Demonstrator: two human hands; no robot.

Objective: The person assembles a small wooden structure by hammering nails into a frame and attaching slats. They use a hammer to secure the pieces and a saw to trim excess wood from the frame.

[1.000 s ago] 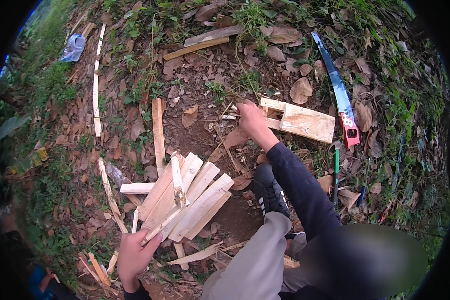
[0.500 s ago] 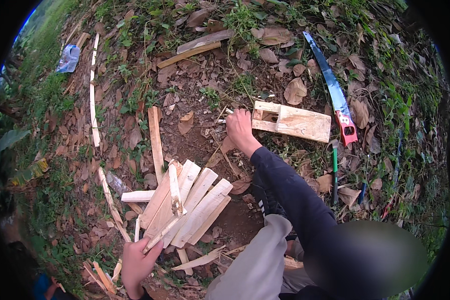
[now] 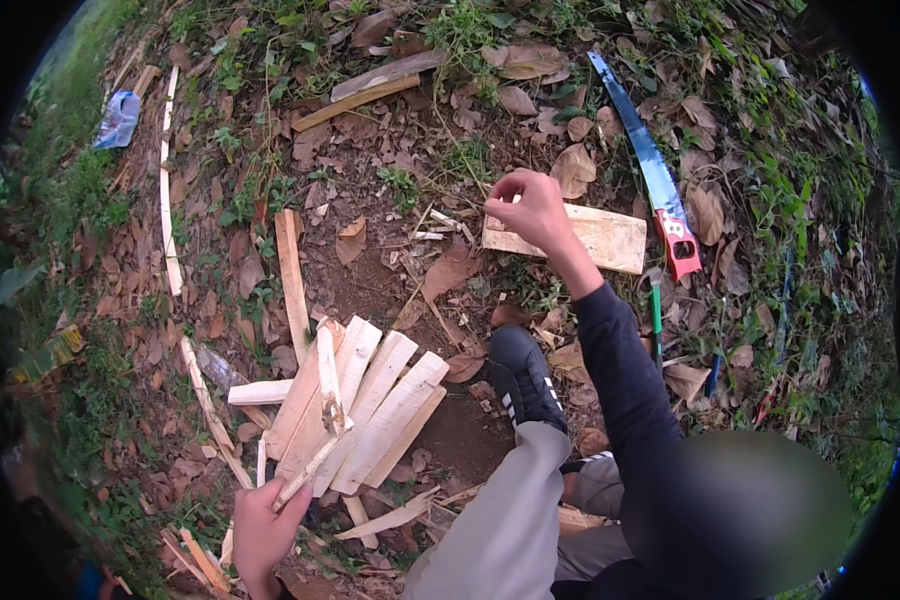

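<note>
My left hand (image 3: 268, 530) pinches the lower end of a thin wooden stick (image 3: 310, 466) between thumb and fingers. That stick slants up across a fanned pile of pale wooden slats (image 3: 390, 412), where another narrow stick (image 3: 330, 378) lies on top. Farther right, my right hand (image 3: 535, 212) is over the left part of a wooden piece made of joined boards (image 3: 605, 238), hiding much of that end. Its fingers are curled together; whatever may be between them is too small to make out. Short wood bits (image 3: 450, 222) lie on the soil left of it.
A handsaw (image 3: 652, 150) with a red handle lies at right, near a green-handled tool (image 3: 656, 320). Long strips (image 3: 170, 190), a plank (image 3: 290, 280) and a plastic bag (image 3: 118, 120) rest among leaves on the left. My shoe (image 3: 523, 378) stands between the piles.
My right hand has moved from the short wood bits to the right, over the joined boards. My left hand still holds the stick. The whole view has shifted slightly.
</note>
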